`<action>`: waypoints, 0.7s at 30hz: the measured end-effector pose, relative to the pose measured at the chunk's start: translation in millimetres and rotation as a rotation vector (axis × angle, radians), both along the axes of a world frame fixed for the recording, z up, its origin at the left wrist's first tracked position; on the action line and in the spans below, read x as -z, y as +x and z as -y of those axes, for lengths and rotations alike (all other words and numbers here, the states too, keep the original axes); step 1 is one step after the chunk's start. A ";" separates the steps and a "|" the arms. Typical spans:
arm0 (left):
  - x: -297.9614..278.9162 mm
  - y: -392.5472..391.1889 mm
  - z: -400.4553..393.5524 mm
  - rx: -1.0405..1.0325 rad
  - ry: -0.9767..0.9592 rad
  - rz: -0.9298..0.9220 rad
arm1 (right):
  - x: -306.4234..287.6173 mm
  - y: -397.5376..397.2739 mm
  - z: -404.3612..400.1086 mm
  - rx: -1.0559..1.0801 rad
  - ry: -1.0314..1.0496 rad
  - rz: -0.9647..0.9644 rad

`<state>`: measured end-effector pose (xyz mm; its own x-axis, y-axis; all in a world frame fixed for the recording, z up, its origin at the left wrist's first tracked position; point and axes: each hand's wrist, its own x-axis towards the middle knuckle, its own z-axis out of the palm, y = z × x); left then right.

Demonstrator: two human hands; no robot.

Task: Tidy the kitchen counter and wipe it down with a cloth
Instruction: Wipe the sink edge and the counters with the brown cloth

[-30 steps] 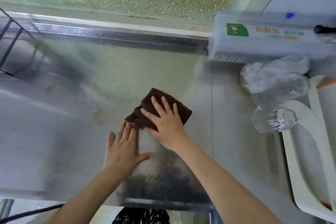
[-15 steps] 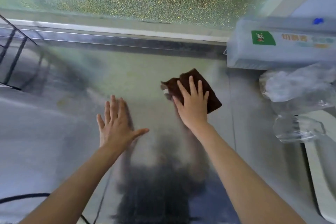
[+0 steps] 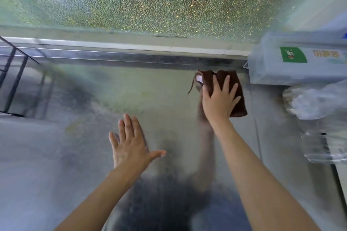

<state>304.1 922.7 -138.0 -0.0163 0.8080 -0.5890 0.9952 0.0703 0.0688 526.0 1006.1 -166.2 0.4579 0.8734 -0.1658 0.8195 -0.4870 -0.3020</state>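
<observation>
A dark brown cloth (image 3: 237,88) lies flat on the stainless steel counter (image 3: 131,99), close to the back rim and just left of a pale blue box. My right hand (image 3: 218,99) presses down on the cloth with fingers spread, covering its left half. A small pale tag and a loose thread stick out at the cloth's left edge. My left hand (image 3: 131,142) rests flat on the bare counter nearer to me, fingers apart, holding nothing.
A pale blue plastic box (image 3: 296,62) with a green label stands at the back right. Crumpled clear plastic (image 3: 315,103) and clear containers (image 3: 323,148) lie right of it. A black wire rack (image 3: 13,80) stands at the far left. Frosted glass (image 3: 150,0) runs behind the counter.
My right hand has pushed the cloth away from me and to the right, up to the back rim beside the blue box. My left hand stays flat on the counter.
</observation>
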 end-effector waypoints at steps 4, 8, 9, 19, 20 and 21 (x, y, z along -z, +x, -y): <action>0.1 -1.1 0.4 0.006 -0.003 0.015 | 3.9 -59.1 21.3 -0.414 0.049 -0.014; -2.9 -0.2 -1.0 0.014 -0.007 0.006 | 2.5 -39.6 22.9 -0.702 -0.034 0.073; -4.1 0.0 -1.0 0.013 -0.006 0.011 | 3.1 -26.4 17.7 -0.647 -0.030 0.093; 3.9 -17.3 1.2 -0.002 0.142 0.178 | 4.9 -74.7 -1.5 -0.256 0.057 0.010; 2.9 -26.9 1.5 -0.014 0.188 0.235 | 5.7 -89.0 8.0 -0.410 0.078 0.001; 1.7 -39.6 2.2 -0.014 0.237 0.274 | 5.6 -98.1 17.7 -0.570 0.069 -0.002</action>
